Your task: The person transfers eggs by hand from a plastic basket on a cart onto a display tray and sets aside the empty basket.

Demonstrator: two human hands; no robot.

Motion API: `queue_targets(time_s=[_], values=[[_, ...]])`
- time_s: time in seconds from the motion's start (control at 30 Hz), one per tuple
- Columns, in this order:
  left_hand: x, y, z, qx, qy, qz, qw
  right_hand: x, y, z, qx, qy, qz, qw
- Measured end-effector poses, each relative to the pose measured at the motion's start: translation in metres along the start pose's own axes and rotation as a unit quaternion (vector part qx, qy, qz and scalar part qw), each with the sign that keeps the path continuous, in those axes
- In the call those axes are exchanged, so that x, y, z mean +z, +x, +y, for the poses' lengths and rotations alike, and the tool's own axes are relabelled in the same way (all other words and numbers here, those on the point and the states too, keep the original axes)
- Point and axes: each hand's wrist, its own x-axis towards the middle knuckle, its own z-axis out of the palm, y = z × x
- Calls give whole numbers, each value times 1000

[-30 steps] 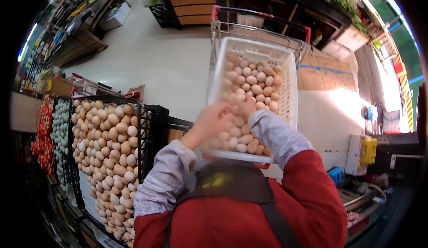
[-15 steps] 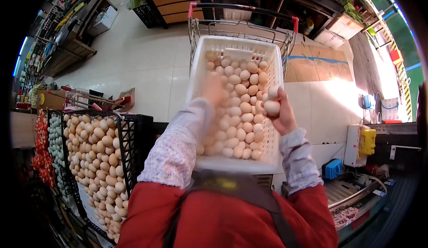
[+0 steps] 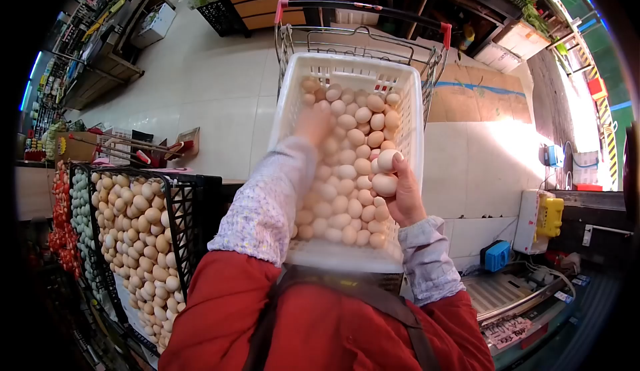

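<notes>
A white plastic basket (image 3: 411,104) full of pale brown eggs (image 3: 340,204) sits in front of me. My left hand (image 3: 315,123) reaches down among the eggs on the basket's left side. Motion blur and the eggs hide its fingertips, so I cannot see whether it grips one. At the right side of the basket, my right hand (image 3: 407,198) is closed around two eggs (image 3: 385,184), held one above the other over the rest.
The basket rests on a metal shopping cart (image 3: 373,41). To the left stands a black crate (image 3: 183,218) heaped with more eggs. Flattened cardboard (image 3: 473,98) covers part of the floor. A scale-like metal platform (image 3: 497,294) and a blue device (image 3: 497,256) are at the right.
My right hand, still holding its eggs, has shifted left and slightly down over the basket. The left hand has moved slightly and remains among the eggs at the left.
</notes>
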Motion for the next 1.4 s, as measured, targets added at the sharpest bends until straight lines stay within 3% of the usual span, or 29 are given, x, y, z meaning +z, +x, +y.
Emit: queue_targets(time_s=[0.1,0.4,0.53,0.63,0.7,0.77,0.8,0.83,0.87,0.9,0.93,0.97,1.07,1.13,1.27,1.33,1.4], values=[[8,1,-3,78,69,40,994,7,-4,-5,-26,-90,-5,996],[11,1,12,20,151,-8,988,3,-1,2,2,2,17,1000],[15,-2,6,48,144,-6,988,2,-2,2,-9,6,-8,1000],[2,-1,7,34,60,-6,998,2,-3,3,-7,12,-4,1000],[-26,1,13,-69,-66,-85,992,2,-2,2,2,12,12,1000],[-24,-2,6,-40,-100,-94,990,-21,12,23,-40,-52,-11,998],[-22,-2,3,-12,-136,-109,985,-18,11,18,-3,-37,8,999],[-24,-3,5,-35,-185,-145,971,-16,9,13,33,-20,28,999],[-25,-5,6,-55,-233,-180,954,-23,14,21,9,-26,24,999],[-13,2,-6,11,-244,-248,937,-35,24,38,13,1,61,998],[-1,8,-17,75,-260,-315,910,-34,26,39,-26,7,29,999],[6,5,-16,86,-256,-299,915,-39,28,46,-34,23,18,999],[-3,-7,2,-9,-282,-374,884,-10,6,14,7,12,31,999],[-26,-5,20,-33,-241,-394,886,-1,-1,6,25,71,-29,997],[-15,-13,26,-116,-295,-449,836,-25,13,21,-12,13,-86,996],[66,-17,1,-118,-277,-425,854,-15,9,13,4,-4,-76,997],[73,-16,-2,-121,-259,-404,869,-16,12,13,22,-20,-65,997]])
